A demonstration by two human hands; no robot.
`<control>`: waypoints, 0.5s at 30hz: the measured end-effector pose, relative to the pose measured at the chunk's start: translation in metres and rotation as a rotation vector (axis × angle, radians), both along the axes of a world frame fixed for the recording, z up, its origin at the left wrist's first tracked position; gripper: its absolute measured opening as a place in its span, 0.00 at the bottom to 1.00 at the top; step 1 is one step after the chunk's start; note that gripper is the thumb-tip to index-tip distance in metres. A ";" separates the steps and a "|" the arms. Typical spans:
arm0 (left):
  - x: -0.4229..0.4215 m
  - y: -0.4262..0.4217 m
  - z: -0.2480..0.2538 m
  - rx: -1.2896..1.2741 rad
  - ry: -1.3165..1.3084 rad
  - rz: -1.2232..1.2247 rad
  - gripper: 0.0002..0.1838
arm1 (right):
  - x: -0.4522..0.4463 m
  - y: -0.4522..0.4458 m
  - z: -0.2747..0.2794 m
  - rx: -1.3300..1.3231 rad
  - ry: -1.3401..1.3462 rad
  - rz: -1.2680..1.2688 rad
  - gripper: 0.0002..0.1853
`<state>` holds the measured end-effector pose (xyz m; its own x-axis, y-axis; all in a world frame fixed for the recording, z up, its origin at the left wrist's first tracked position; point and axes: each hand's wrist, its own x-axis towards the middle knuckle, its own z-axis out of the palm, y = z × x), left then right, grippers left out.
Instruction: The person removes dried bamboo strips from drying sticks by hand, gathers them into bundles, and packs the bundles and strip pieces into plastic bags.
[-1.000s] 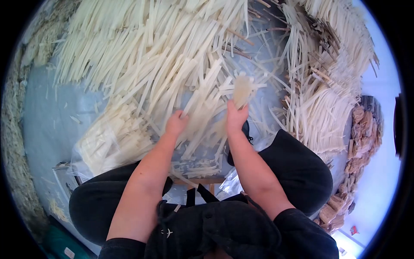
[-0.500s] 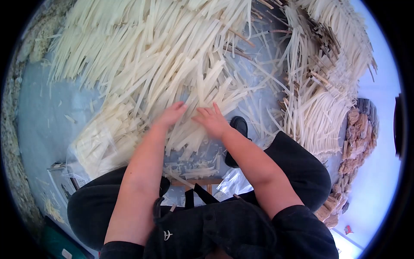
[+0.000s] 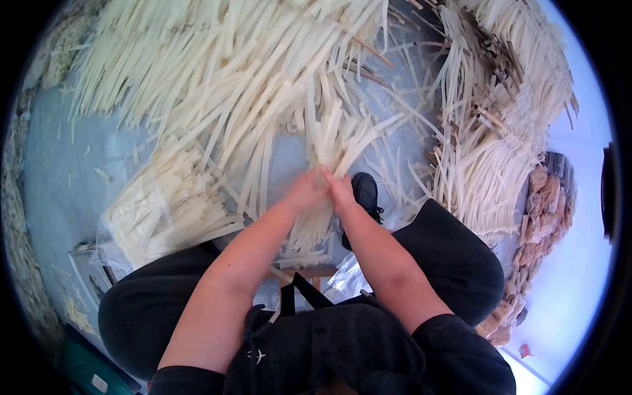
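Note:
Between my two hands a loose bundle of flat pale strips (image 3: pixel 331 138) is gathered, its ends fanning out above and hanging below. My left hand (image 3: pixel 308 191), slightly blurred, closes around its left side. On the right side my right hand (image 3: pixel 340 187) grips it, thumb towards the other hand. The hands almost touch, and parts of their fingers are hidden. A large spread of the same pale strips (image 3: pixel 217 72) lies just beyond on the grey floor (image 3: pixel 288 155). Whether the strips are paper, wood or something else, I cannot tell.
At left lies a clear plastic bag (image 3: pixel 141 220) with shorter strips. On the right, more strips hang on a framework with thin brown sticks (image 3: pixel 490 122), above a stack of rough brown pieces (image 3: pixel 543 210). My black shoe (image 3: pixel 365 194) is beside the bundle.
My hands have come together, the left moving right and down, and have drawn the spread strips into a narrower bundle. Bare floor now shows left of it.

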<state>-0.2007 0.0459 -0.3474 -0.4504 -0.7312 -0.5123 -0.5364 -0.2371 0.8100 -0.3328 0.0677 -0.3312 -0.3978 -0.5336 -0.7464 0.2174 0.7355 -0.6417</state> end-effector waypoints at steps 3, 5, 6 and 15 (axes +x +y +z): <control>0.006 0.004 0.010 0.210 0.006 -0.157 0.36 | -0.015 0.030 -0.024 0.017 -0.029 0.051 0.43; 0.015 0.020 -0.002 0.230 -0.019 -0.183 0.28 | -0.011 0.044 -0.025 0.056 0.066 0.166 0.43; 0.018 0.027 0.000 0.232 -0.015 -0.185 0.28 | -0.007 0.046 -0.021 0.092 0.157 0.279 0.43; 0.070 0.030 -0.009 0.262 -0.039 -0.038 0.32 | -0.004 0.030 -0.013 0.042 0.187 0.535 0.42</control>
<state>-0.1311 0.0759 -0.3567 -0.4508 -0.5542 -0.6998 -0.5788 -0.4153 0.7018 -0.3367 0.0981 -0.3438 -0.2073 -0.6689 -0.7139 -0.3074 0.7373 -0.6016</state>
